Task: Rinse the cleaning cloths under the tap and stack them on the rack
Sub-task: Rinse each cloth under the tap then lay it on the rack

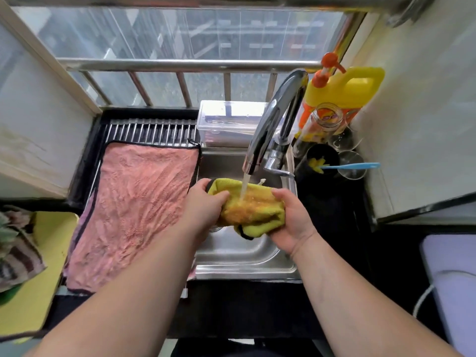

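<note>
Fingers (222, 195) of the left hand (203, 206) and right hand (293, 220) are curled tight round the two ends of a bunched yellow cloth (255, 211), held over the sink (244, 257) in the stream from the tap (273, 119). Soaked, it looks soft, floppy, water-heavy and a little slippery, so gripping both ends should suit wringing. A pink cloth (134, 207) lies flat on the rack (149, 130) to the left.

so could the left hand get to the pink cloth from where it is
Probably yes. The pink cloth lies flat on the rack right beside the left hand, with nothing between them. That hand grips the yellow cloth under the tap, though, so it would have to let go first.
</note>
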